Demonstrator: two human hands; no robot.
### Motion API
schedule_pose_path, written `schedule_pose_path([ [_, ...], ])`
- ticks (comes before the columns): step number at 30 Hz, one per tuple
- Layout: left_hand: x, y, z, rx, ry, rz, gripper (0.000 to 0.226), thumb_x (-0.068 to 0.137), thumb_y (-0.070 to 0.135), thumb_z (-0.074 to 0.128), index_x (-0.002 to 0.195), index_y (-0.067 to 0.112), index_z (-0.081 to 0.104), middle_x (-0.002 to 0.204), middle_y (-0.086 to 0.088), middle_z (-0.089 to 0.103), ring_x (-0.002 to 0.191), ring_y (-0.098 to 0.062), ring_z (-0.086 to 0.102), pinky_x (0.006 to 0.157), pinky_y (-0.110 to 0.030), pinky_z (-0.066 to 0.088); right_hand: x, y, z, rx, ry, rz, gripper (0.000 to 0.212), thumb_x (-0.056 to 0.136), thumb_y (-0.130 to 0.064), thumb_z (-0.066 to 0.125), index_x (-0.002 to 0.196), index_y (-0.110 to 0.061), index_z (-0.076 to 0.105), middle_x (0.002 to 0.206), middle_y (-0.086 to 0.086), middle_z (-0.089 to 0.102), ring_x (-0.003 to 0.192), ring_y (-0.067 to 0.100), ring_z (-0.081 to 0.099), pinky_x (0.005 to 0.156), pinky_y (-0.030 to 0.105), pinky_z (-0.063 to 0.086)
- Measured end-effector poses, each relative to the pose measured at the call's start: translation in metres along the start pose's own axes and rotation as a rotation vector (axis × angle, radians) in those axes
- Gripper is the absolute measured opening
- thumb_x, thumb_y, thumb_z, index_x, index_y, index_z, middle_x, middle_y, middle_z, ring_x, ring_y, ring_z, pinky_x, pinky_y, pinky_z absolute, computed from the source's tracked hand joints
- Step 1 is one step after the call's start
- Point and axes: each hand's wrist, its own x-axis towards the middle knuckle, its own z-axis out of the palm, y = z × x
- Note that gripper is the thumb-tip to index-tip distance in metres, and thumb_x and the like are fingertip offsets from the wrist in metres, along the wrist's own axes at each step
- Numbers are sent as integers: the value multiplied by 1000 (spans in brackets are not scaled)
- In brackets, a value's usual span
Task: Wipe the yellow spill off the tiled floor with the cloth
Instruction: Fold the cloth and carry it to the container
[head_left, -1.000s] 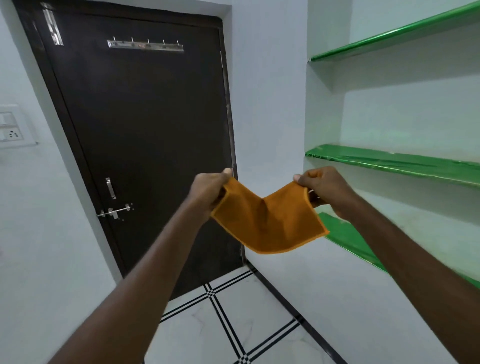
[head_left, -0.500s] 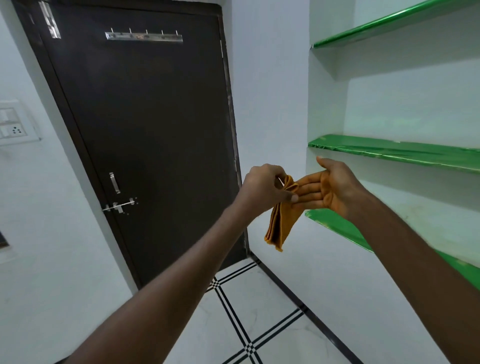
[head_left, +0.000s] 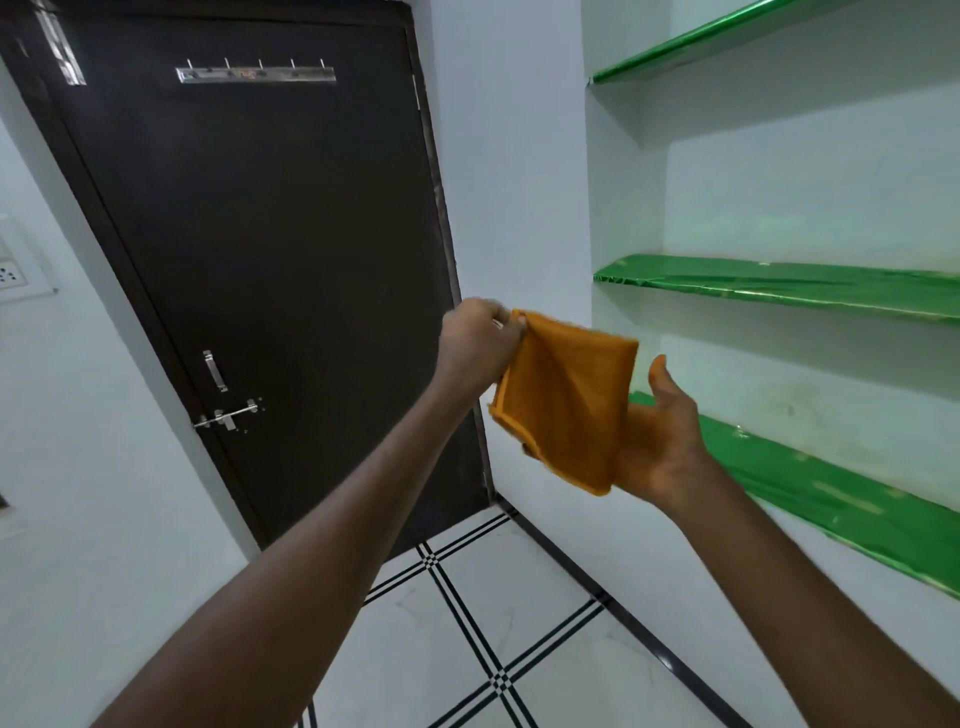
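Note:
An orange cloth (head_left: 566, 397), folded in half, hangs in the air at chest height. My left hand (head_left: 480, 345) pinches its upper left corner. My right hand (head_left: 660, 441) is spread, palm up, under and behind the cloth's right side, fingers hidden by the fabric. The white tiled floor (head_left: 467, 639) with black stripe lines shows below my arms. No yellow spill is in view.
A dark brown door (head_left: 260, 249) with a bolt and a hook rail stands shut ahead. Green shelves (head_left: 779, 283) sit in a wall recess on the right, the lowest one just behind my right hand. A switch plate (head_left: 15, 270) is on the left wall.
The cloth went from stretched between both hands to folded. My right hand let go of its corner and dropped beneath it, palm open; my left keeps its pinch.

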Motion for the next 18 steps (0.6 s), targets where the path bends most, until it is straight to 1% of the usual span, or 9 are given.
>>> schedule_pose_path([
  [2,-9,-22,16,24,-91,-148,31,100,30,62,97,3,76,88,-9,73,68,-14,67,60,-24,58,-7,9,1,14,48,-8,93,85,-88,34,117,-9,72,122,24,72,110,49,69,100,62,50],
  [4,-19,-45,26,-19,-138,-286,33,98,34,64,102,4,76,93,-8,74,71,-12,65,56,-20,50,-13,14,-1,-63,93,-5,82,87,-84,40,116,-14,72,114,19,76,99,43,74,91,56,56],
  [6,-30,-61,33,-103,-184,-425,35,95,37,68,106,5,73,92,-5,70,77,-16,66,61,-25,51,-24,21,-4,-136,127,11,70,88,-77,51,117,-17,70,111,17,78,99,42,75,89,55,57],
  [8,-42,-73,39,-199,-251,-525,37,93,38,70,109,5,70,97,-6,69,87,-22,68,73,-34,56,-33,31,-9,-213,167,38,58,89,-64,63,123,-17,68,112,16,78,102,41,75,87,54,59],
  [10,-57,-82,44,-284,-335,-531,38,95,38,67,113,4,69,106,-10,71,94,-26,70,86,-40,60,-45,38,-11,-296,234,54,41,93,-40,70,127,-16,64,109,14,77,100,38,73,79,50,61],
  [12,-73,-90,52,-334,-441,-472,40,98,38,63,118,4,69,108,-10,72,92,-24,71,87,-41,61,-61,45,-15,-321,321,44,26,96,-25,68,120,-16,63,109,13,74,99,36,71,74,49,58],
  [15,-99,-95,66,-394,-596,-409,38,100,40,58,117,9,71,106,-11,75,84,-22,73,74,-31,60,-94,53,-28,-295,436,-3,14,100,-27,63,110,-18,61,112,12,71,101,34,68,75,50,56],
  [16,-106,-95,68,-430,-624,-405,36,100,41,58,115,11,72,105,-11,76,86,-23,75,74,-30,60,-102,54,-32,-298,469,-18,14,101,-29,62,110,-18,60,111,10,71,101,33,68,75,49,55],
  [18,-127,-89,87,-496,-727,-387,36,99,43,59,114,13,72,106,-10,77,93,-23,77,82,-33,61,-137,64,-48,-288,600,-79,17,102,-31,60,114,-19,59,110,8,70,99,30,68,73,46,55],
])
